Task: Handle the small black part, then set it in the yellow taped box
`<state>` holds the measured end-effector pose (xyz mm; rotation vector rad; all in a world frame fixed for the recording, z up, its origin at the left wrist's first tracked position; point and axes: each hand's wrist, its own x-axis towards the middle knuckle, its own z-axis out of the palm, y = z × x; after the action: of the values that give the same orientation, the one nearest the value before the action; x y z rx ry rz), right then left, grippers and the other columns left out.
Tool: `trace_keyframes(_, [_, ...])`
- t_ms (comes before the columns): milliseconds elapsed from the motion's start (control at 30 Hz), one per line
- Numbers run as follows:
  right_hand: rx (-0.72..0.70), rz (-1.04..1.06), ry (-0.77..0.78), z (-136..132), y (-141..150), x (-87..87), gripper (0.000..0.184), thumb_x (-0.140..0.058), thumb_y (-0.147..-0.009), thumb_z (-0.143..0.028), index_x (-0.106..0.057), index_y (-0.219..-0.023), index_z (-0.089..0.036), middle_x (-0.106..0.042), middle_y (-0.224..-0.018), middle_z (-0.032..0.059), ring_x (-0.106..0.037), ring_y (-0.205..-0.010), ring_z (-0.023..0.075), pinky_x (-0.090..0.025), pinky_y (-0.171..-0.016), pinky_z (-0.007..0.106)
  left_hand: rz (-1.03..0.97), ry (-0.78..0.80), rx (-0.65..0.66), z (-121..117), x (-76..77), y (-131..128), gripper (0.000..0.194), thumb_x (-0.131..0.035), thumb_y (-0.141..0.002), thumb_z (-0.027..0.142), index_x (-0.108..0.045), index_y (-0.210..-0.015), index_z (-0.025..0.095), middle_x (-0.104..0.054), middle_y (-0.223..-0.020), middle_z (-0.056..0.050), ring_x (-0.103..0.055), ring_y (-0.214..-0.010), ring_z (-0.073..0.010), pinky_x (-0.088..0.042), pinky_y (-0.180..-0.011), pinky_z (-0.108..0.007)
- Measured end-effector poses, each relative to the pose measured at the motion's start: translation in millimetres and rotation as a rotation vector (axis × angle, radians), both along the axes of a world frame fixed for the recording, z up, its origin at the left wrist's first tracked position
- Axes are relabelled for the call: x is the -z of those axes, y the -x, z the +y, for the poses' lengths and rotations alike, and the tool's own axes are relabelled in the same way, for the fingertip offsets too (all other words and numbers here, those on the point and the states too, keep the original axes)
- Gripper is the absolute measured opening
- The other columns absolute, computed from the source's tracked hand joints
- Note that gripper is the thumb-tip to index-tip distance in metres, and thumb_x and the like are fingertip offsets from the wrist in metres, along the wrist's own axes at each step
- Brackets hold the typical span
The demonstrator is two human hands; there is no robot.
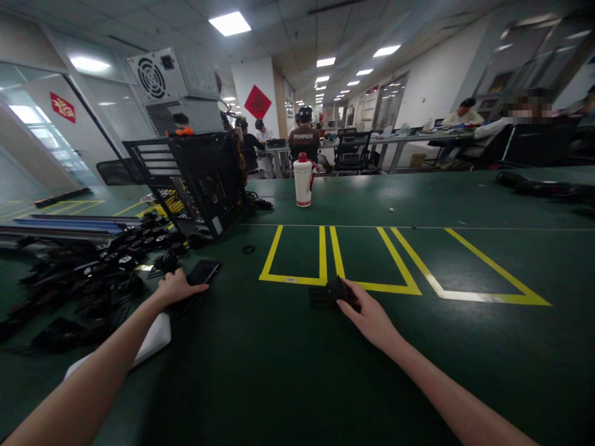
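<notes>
My left hand (178, 289) lies over a black smartphone (204, 270) on the green table, its fingers at the near left edge and its thumb across the top. Beside it spreads a heap of black cables and small parts (106, 272). A white object (155, 337) shows partly under my left forearm. Between thumb and fingers, my right hand (369, 313) pinches a small black part (332, 291) low over the table, by the near edge of the yellow tape frames (372, 287). Blur hides what kind of part it is.
An open computer case (204, 186) with a power supply (155, 77) on top stands at the left. A white cup (304, 183) with a red lid is at the back. A black ring (248, 249) lies on the table. Several people sit at desks beyond.
</notes>
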<state>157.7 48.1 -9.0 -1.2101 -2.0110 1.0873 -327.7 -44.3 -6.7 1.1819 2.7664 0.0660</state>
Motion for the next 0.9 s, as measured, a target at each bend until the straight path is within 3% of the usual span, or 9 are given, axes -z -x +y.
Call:
trace_keyframes(200, [-0.011, -0.003, 0.003, -1, 1, -0.3, 0.048, -0.046, -0.078, -0.037, -0.038, -0.123, -0.027, -0.051, -0.120, 0.0021, -0.051, -0.106, 0.0205, -0.044, -0.088, 0.040, -0.015, 0.006, -0.073, 2, -1.3, -7, 0.115, -0.052, -0.037, 0.078, -0.035, -0.120, 0.001, -0.041, -0.118, -0.031, -0.041, -0.109, -0.0465, -0.033, -0.086, -0.049])
trace_keyframes(300, [0.040, -0.018, -0.008, -1, -1, 0.4, 0.049, -0.046, -0.077, -0.039, -0.037, -0.124, -0.026, -0.050, -0.121, 0.0029, -0.050, -0.107, 0.0209, -0.043, -0.089, 0.041, -0.187, -0.049, -0.072, 0, -7.2, -10, 0.117, -0.059, -0.035, 0.074, -0.033, -0.123, 0.002, -0.038, -0.123, -0.030, -0.037, -0.113, -0.0468, -0.031, -0.089, -0.050])
trace_keyframes(533, [0.243, -0.041, -0.047, 10, -10, 10.2, 0.055, -0.045, -0.076, -0.041, -0.030, -0.126, -0.024, -0.046, -0.124, 0.0064, -0.048, -0.110, 0.0233, -0.041, -0.091, 0.044, -0.540, -0.119, 0.016, -23, -25.5, -6, 0.091, -0.054, -0.058, 0.064, -0.030, -0.128, 0.010, -0.045, -0.126, -0.018, -0.050, -0.109, -0.0274, -0.044, -0.086, -0.033])
trace_keyframes(700, [0.259, -0.024, -0.047, 14, -13, 15.6, 0.064, -0.047, -0.074, -0.047, -0.025, -0.129, -0.022, -0.041, -0.129, 0.0097, -0.047, -0.112, 0.0259, -0.041, -0.091, 0.045, -0.675, -0.163, 0.123, -49, -24.5, 4, 0.090, -0.071, -0.051, 0.045, -0.032, -0.128, 0.018, -0.046, -0.126, -0.013, -0.044, -0.115, -0.0250, -0.042, -0.091, -0.030])
trace_keyframes(800, [0.280, -0.012, -0.045, 14, -13, 17.5, 0.067, -0.048, -0.072, -0.049, -0.025, -0.129, -0.021, -0.040, -0.130, 0.0110, -0.046, -0.113, 0.0267, -0.041, -0.091, 0.045, -0.667, -0.119, 0.188, -56, -25.0, 3, 0.094, -0.072, -0.049, 0.044, -0.031, -0.129, 0.018, -0.047, -0.125, -0.014, -0.044, -0.115, -0.0259, -0.043, -0.090, -0.031])
trace_keyframes(900, [0.294, 0.014, -0.055, 15, -12, 19.1, 0.067, -0.049, -0.072, -0.049, -0.026, -0.128, -0.020, -0.041, -0.129, 0.0121, -0.046, -0.113, 0.0266, -0.041, -0.092, 0.045, -0.465, -0.052, 0.232, -46, -28.7, -6, 0.094, -0.065, -0.053, 0.055, -0.030, -0.130, 0.014, -0.049, -0.122, -0.016, -0.051, -0.107, -0.0258, -0.045, -0.083, -0.030])
